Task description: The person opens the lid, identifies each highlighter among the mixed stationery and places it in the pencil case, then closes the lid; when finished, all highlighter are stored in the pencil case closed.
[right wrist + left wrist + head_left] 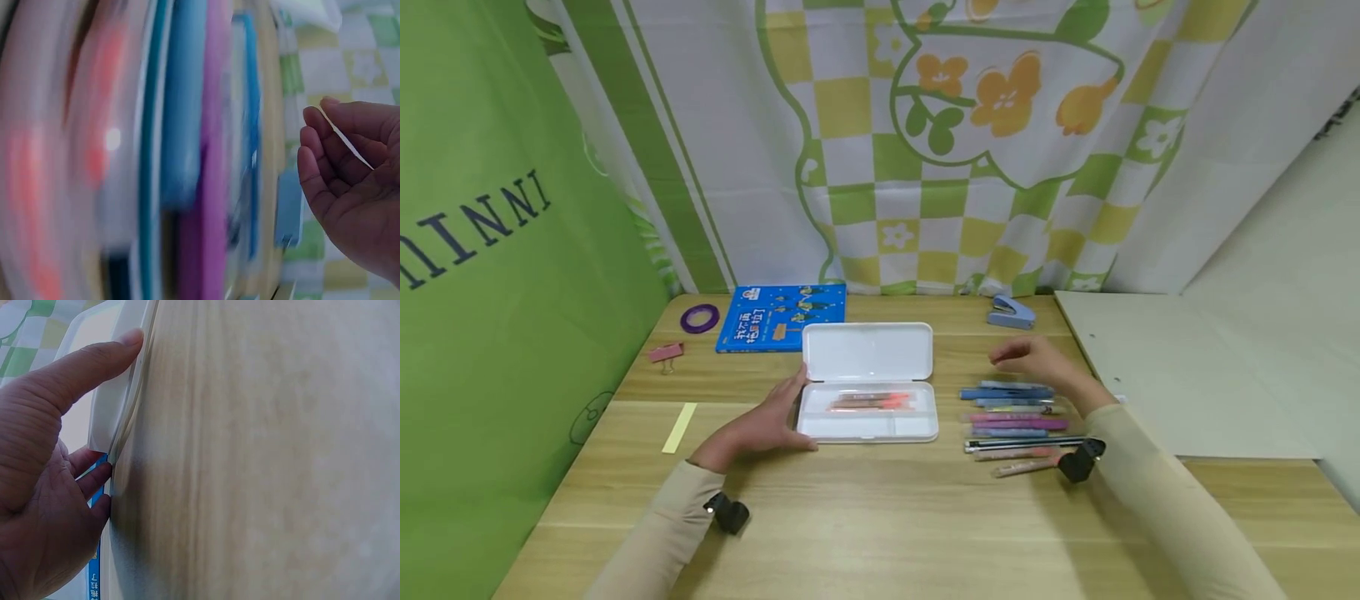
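A white pencil case [868, 412] lies with its lid [867, 352] raised, and several pens [872, 402] with orange-red parts are in its long compartment. My left hand [765, 421] holds the case at its left end. In the left wrist view the thumb [94, 369] lies along the case's front edge, with the fingers round the corner behind. My right hand [1037, 367] hovers above the far end of a row of pens [1015, 423] right of the case. Its fingers [322, 181] are loosely bent and hold nothing.
A blue book [782, 317] lies behind the case. Purple tape [699, 318], a pink binder clip [666, 352] and a yellow strip [679, 427] are at the left. A blue stapler [1011, 312] stands at the back right, and a white board [1187, 375] lies farther right.
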Demonstrator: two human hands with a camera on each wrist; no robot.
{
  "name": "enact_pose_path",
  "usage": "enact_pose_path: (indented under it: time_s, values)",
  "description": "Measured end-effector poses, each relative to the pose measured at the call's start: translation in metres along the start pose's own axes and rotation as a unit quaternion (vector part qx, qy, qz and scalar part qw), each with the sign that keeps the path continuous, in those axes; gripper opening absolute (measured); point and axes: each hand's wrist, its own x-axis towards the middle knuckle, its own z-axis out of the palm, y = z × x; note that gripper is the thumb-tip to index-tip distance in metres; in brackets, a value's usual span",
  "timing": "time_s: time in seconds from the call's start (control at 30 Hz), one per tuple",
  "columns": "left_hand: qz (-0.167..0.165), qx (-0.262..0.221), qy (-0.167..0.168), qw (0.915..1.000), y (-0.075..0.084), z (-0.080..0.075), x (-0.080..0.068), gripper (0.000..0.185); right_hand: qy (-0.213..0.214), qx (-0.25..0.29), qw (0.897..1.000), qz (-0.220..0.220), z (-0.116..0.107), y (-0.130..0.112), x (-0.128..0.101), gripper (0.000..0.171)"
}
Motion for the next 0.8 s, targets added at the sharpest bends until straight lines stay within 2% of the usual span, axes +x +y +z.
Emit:
enact_pose_path:
  time_s: [0.17, 0.43, 0.8]
  values:
    - [-0.005, 0.002, -0.003, 1.0000, 0.000, -0.001, 0.000, 0.128, -0.005, -0.017, 1.000, 0.026, -0.012, 0.018, -0.003, 0.028]
    - [-0.007, -0.006, -0.002, 1.0000, 0.003, 0.000, -0.002, 0.126, -0.024, -0.109, 0.994, -0.021, -0.017, 0.040, 0.000, 0.014]
    - [-0.012, -0.010, -0.001, 0.9999, 0.003, -0.001, -0.002, 0.126, -0.032, -0.136, 0.989, -0.041, -0.014, 0.040, -0.004, 0.012]
